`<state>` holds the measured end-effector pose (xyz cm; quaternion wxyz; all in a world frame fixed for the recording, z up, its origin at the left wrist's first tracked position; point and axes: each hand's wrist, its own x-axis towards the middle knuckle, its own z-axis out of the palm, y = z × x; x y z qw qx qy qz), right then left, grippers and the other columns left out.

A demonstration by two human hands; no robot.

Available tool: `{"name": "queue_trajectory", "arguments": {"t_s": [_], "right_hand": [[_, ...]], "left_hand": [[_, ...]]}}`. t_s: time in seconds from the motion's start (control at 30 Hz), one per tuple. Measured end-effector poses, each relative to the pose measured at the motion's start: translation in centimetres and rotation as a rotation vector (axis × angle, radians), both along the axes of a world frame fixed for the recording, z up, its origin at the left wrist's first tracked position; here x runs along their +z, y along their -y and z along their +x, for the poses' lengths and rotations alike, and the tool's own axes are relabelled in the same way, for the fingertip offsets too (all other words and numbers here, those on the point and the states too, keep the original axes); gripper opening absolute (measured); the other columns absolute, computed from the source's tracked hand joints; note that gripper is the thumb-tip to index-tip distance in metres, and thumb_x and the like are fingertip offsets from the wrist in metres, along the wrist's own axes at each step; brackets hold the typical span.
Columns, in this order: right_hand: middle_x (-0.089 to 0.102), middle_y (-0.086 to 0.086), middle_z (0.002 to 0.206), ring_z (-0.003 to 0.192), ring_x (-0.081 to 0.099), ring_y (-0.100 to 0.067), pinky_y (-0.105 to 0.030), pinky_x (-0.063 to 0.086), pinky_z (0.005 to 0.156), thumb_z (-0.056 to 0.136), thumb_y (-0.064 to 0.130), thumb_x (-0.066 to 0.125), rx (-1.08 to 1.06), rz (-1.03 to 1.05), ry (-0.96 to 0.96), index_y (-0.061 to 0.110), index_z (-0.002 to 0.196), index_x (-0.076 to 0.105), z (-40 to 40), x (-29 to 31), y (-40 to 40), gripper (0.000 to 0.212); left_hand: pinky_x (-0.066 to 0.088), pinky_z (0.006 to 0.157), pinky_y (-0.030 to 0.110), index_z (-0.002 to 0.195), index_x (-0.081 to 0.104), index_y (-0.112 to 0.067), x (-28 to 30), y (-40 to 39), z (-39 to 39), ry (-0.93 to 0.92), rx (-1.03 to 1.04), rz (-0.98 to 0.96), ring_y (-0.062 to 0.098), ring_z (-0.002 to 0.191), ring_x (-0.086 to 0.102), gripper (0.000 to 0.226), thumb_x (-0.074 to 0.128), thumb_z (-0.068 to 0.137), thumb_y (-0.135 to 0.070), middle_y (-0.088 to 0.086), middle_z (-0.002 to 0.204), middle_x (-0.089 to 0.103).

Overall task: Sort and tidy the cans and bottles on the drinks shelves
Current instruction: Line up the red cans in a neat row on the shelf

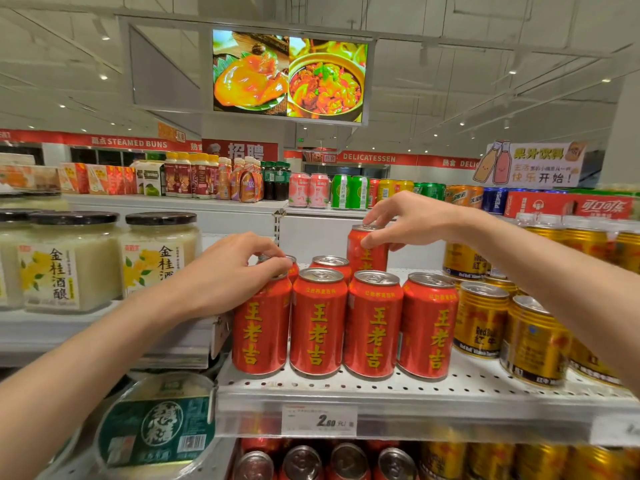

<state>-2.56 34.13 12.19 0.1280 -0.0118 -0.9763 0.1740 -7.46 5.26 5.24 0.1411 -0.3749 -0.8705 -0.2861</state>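
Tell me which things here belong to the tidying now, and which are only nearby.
In the job:
raised red can, held by right hand
front-left red can, under left hand

Only nearby:
gold cans
jars
price tag

- Herbal tea cans point(373, 327): red with yellow characters, silver tops.
- Energy drink cans point(479, 320): gold with red print.
- Rice wine jars point(69, 261): pale contents, black lids, yellow-flower labels.
- Shelf point(398, 393): white, dotted with holes.

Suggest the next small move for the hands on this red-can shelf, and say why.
Probably lower the raised red can that the right hand pinches by its top into the second row, behind the front row of red cans. It stands higher than its neighbours, while the left hand steadies the leftmost front can.
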Motion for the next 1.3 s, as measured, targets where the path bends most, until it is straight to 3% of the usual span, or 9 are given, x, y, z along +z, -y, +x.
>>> {"name": "queue_trajectory", "arguments": {"t_s": [0.1,0.27,0.53,0.67,0.83,0.93,1.07,1.17,1.3], "right_hand": [[0.075,0.0,0.105,0.089,0.076,-0.016,-0.035,0.064,0.08,0.084,0.044,0.078,-0.001,-0.03,0.087,0.018,0.125,0.066,0.6,-0.7,0.1,0.05],[0.072,0.0,0.115,0.098,0.071,-0.015,-0.04,0.06,0.091,0.09,0.042,0.071,-0.015,0.052,0.183,0.025,0.129,0.066,0.8,-2.0,0.1,0.043],[0.073,0.006,0.118,0.105,0.07,-0.014,-0.041,0.059,0.094,0.089,0.051,0.07,-0.032,-0.069,0.203,0.026,0.124,0.072,1.5,-2.1,-0.2,0.043],[0.075,0.006,0.107,0.096,0.071,-0.013,-0.036,0.061,0.085,0.078,0.064,0.074,-0.092,-0.06,0.154,0.024,0.113,0.075,1.2,-2.4,0.3,0.053],[0.072,0.005,0.114,0.098,0.069,-0.013,-0.03,0.057,0.075,0.079,0.071,0.067,-0.114,-0.037,0.165,0.026,0.118,0.072,1.6,-2.5,0.6,0.06],[0.07,0.005,0.119,0.1,0.069,-0.015,-0.036,0.06,0.086,0.085,0.067,0.064,-0.098,-0.082,0.144,0.029,0.125,0.069,2.2,-2.2,0.7,0.055],[0.065,0.006,0.119,0.106,0.065,-0.015,-0.032,0.056,0.082,0.087,0.059,0.068,-0.079,-0.051,0.166,0.027,0.127,0.069,2.7,-2.2,1.0,0.051],[0.068,0.003,0.12,0.104,0.066,-0.015,-0.04,0.058,0.092,0.089,0.051,0.07,-0.073,-0.077,0.145,0.023,0.124,0.071,2.5,-2.4,0.9,0.044],[0.07,0.007,0.109,0.101,0.067,-0.013,-0.038,0.059,0.089,0.087,0.052,0.072,-0.076,-0.104,0.135,0.022,0.119,0.073,2.2,-2.5,1.2,0.043]], "left_hand": [[0.047,0.102,0.04,0.117,0.07,-0.033,0.0,0.0,0.1,0.002,-0.007,-0.017,0.009,0.113,0.057,0.037,0.05,0.097,-0.056,-0.011,0.127,0.062],[0.046,0.106,0.043,0.116,0.069,-0.034,0.0,0.0,0.2,-0.005,-0.007,-0.022,0.01,0.116,0.056,0.037,0.049,0.096,-0.058,-0.01,0.129,0.062],[0.041,0.102,0.033,0.125,0.065,-0.036,0.1,-0.2,0.6,-0.022,-0.048,-0.099,0.004,0.121,0.049,0.055,0.042,0.089,-0.072,-0.017,0.13,0.058],[0.046,0.106,0.041,0.125,0.063,-0.039,0.1,-0.3,0.5,0.002,-0.062,-0.136,0.005,0.121,0.052,0.069,0.037,0.079,-0.083,-0.017,0.129,0.059],[0.047,0.106,0.041,0.125,0.062,-0.041,-0.1,-0.1,0.4,-0.016,-0.069,-0.152,0.004,0.119,0.052,0.074,0.031,0.078,-0.09,-0.018,0.127,0.058],[0.045,0.106,0.04,0.132,0.057,-0.041,0.3,-0.1,0.7,0.01,-0.059,-0.189,0.008,0.12,0.05,0.073,0.037,0.079,-0.087,-0.015,0.136,0.051],[0.045,0.104,0.037,0.145,0.041,-0.046,0.9,0.4,0.9,0.06,-0.047,-0.302,0.008,0.124,0.044,0.099,0.05,0.06,-0.097,-0.016,0.151,0.038],[0.045,0.106,0.036,0.147,0.04,-0.042,0.6,0.1,0.8,0.036,-0.035,-0.303,0.01,0.127,0.045,0.098,0.058,0.063,-0.089,-0.012,0.152,0.039],[0.045,0.108,0.039,0.146,0.042,-0.039,0.2,-0.1,0.5,-0.01,-0.026,-0.29,0.013,0.13,0.046,0.097,0.06,0.064,-0.088,-0.01,0.15,0.043]]}}
